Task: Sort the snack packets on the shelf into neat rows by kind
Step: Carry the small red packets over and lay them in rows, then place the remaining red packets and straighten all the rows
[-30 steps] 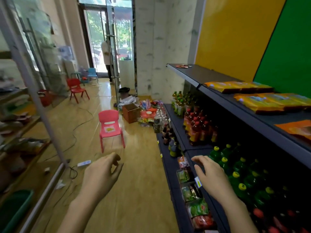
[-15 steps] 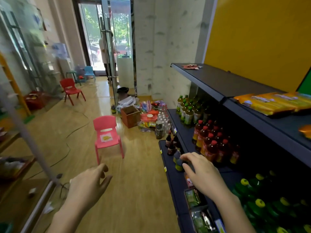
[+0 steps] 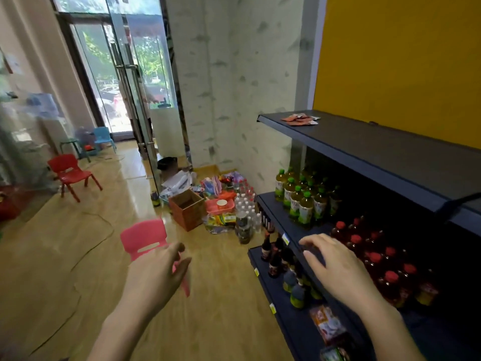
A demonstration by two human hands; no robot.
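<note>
A small pile of red and white snack packets [image 3: 299,119] lies at the far left end of the dark top shelf [image 3: 390,155]. More snack packets [image 3: 326,325] sit on the lowest shelf at the bottom right. My right hand [image 3: 335,269] hovers with fingers spread over the front edge of the middle shelf, beside red-capped bottles [image 3: 374,259], holding nothing. My left hand [image 3: 156,277] hangs over the aisle floor in front of a pink chair [image 3: 144,237], fingers loosely apart and empty.
Green-capped bottles [image 3: 299,199] fill the far end of the middle shelf. Small dark bottles [image 3: 276,256] line the lowest shelf. A cardboard box [image 3: 187,208], water bottles [image 3: 246,212] and loose goods crowd the floor by the wall. A red chair [image 3: 70,173] and glass door [image 3: 135,82] stand farther off.
The view has swung left along the shelves: the orange packets on the top shelf have left the frame. Both hands moved forward with it, still empty.
</note>
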